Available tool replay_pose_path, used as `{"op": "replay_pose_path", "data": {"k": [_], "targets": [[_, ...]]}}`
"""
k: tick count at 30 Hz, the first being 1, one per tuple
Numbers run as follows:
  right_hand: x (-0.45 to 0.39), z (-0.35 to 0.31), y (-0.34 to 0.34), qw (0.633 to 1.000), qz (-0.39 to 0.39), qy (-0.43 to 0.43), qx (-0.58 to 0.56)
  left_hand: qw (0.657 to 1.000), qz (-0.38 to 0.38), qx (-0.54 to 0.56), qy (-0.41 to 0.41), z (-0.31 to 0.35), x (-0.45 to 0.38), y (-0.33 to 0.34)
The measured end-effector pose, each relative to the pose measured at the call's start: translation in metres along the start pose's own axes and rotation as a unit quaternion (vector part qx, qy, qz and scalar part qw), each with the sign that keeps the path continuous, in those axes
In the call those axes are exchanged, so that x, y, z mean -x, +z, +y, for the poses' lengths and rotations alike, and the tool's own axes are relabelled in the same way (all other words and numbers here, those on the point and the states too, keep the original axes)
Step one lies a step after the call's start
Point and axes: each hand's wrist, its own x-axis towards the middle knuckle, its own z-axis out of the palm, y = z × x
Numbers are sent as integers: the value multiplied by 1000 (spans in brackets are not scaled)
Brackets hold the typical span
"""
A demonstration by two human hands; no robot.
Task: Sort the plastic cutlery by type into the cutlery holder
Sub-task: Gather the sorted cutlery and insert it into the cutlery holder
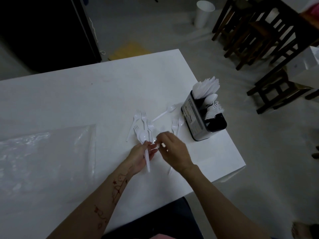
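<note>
Several white plastic forks lie loose on the white table, with one fork lying apart toward the holder. The dark cutlery holder stands near the table's right edge, with knives, a spoon and forks upright in separate compartments. My left hand grips a white spoon, bowl pointing away from me. My right hand is just right of it, fingers pinched at a blurred white piece beside the left fingertips; what it holds is unclear.
A clear plastic bag lies flat on the table's left part. Dark wooden chairs stand on the floor to the right, a white bin at the back. The table's right edge runs close behind the holder.
</note>
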Motion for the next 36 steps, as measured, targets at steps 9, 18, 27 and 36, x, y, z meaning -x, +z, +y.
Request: {"op": "replay_pose_path", "data": {"k": [9,18,27,36], "targets": [[41,-4,14,987,-132,-28,-87,999,0,7,34,10,-6,-8],[60,16,19,847,-107,521,14,996,62,-31,50,-1,-7,-8],[48,13,13,813,-17,576,-80,991,87,-83,53,-13,-5,-7],[22,-15,3,822,-91,422,-373,997,-63,-37,30,-10,6,-1]]}}
